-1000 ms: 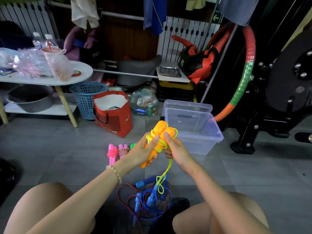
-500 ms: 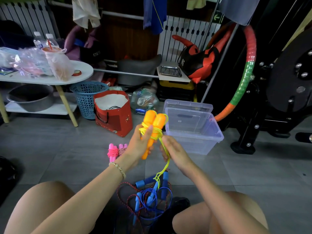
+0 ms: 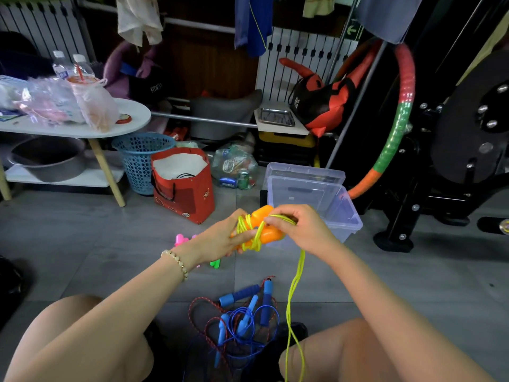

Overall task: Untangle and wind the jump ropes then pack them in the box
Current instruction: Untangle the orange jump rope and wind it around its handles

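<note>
Nearest: tangle of blue-handled ropes [image 3: 245, 321] on the floor between the knees, blue cord mixed with a red-speckled cord; can't separate how many ropes, and the lower loops run into dark shadow at the frame bottom. Loose yellow-green cord [image 3: 293, 304] hangs from the right hand down past the right knee, end cut off by the frame edge.

Left hand [image 3: 220, 241] fingers closed around the orange handles [image 3: 264, 227], several cord turns already wrapped on them; the handles' lower ends are hidden behind the palm. Right hand [image 3: 303, 230] pinches the cord against the handles, thumb and forefinger tight, other fingers curled.

Pink and green handles [image 3: 181, 239] on the floor mostly hidden behind the left wrist; cord state can't tell.

Clear plastic box [image 3: 325, 199] just beyond the right hand, open, lid [image 3: 305, 172] propped behind it; near corner blocked by the hand, no ropes visible inside.

Further left: red bag [image 3: 187, 194], white contents, blue basket [image 3: 140, 161] behind it, interior not visible.
</note>
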Action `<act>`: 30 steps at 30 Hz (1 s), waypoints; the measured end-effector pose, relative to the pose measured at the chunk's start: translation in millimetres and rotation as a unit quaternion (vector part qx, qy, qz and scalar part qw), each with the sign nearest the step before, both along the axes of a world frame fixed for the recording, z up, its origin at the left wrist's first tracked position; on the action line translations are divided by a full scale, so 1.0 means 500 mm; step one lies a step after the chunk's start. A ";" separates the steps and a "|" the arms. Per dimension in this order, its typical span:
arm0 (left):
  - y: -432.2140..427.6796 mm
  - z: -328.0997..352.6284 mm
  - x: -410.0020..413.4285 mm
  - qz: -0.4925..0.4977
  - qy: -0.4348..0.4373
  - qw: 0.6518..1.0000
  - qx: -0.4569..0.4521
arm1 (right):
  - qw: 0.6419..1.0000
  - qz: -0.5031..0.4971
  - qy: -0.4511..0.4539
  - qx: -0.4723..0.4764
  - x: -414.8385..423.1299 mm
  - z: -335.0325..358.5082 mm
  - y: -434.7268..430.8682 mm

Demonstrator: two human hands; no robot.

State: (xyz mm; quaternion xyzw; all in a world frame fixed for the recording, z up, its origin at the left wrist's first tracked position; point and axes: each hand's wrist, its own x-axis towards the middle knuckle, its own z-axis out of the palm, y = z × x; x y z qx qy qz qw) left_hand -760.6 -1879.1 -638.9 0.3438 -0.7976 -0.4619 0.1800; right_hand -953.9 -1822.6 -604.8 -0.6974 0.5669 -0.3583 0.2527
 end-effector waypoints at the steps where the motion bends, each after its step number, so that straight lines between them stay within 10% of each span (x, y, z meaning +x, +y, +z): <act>1: 0.002 0.007 0.001 -0.012 -0.003 1.000 0.001 | 1.000 -0.002 -0.010 -0.005 -0.001 0.003 -0.001; 21: 0.030 0.039 -0.014 -0.108 -0.133 0.979 -0.109 | 0.986 0.032 -0.090 0.138 0.006 0.015 -0.017; 30: 0.051 0.021 -0.006 -0.013 0.073 0.983 0.165 | 0.880 0.103 -0.375 0.274 0.011 -0.035 0.011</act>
